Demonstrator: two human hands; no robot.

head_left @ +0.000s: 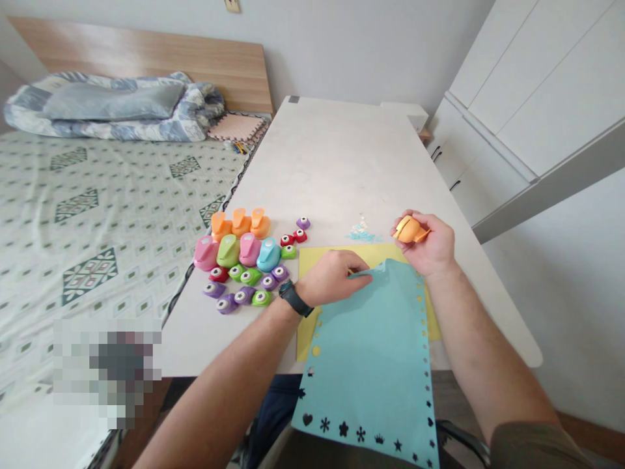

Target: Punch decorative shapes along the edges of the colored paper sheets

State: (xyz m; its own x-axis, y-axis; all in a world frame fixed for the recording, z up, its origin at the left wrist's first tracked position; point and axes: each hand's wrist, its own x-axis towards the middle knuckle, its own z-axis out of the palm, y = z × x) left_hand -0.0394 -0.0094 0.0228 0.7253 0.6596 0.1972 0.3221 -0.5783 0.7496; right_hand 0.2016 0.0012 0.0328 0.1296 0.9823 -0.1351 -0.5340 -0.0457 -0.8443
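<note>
Sheet (pixel 371 352): one, left hand (pixel 334 275); punch (pixel 413 230): one, right hand (pixel 435 243).

Just behind the left hand's (pixel 336 277) grip a dark wristband (pixel 295 299) is worn, well behind the right hand's (pixel 433 244) a brownish sleeve (pixel 530 446).

Blue paper (pixel 374 355), bottom corner cropped

This is a home bedroom: a bed (pixel 141 189) with a bunched quilt (pixel 29 98) and wooden headboard (pixel 146 55) lies left of the gripping left hand (pixel 334 277), white cupboards (pixel 541 78) beyond the right hand (pixel 437 241).
</note>
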